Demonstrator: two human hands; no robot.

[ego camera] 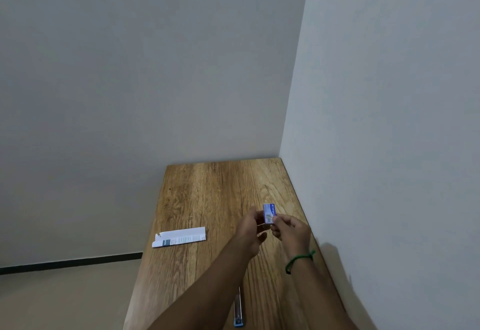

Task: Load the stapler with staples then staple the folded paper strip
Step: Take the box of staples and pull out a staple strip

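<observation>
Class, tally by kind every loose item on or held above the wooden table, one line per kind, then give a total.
Small blue-and-white staple box, held in both hands: 1
Folded white printed paper strip, lying on the wooden table: 1
Blue-and-silver stapler, lying open near the front edge: 1
Total: 3

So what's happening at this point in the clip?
A person holds a small blue staple box up over the wooden table, with the left hand and right hand both pinching it; whether it is open is too small to tell. The stapler lies untouched at the table's near edge between the forearms, seemingly opened out. The folded paper strip rests flat off to the left, not yet stapled.
</observation>
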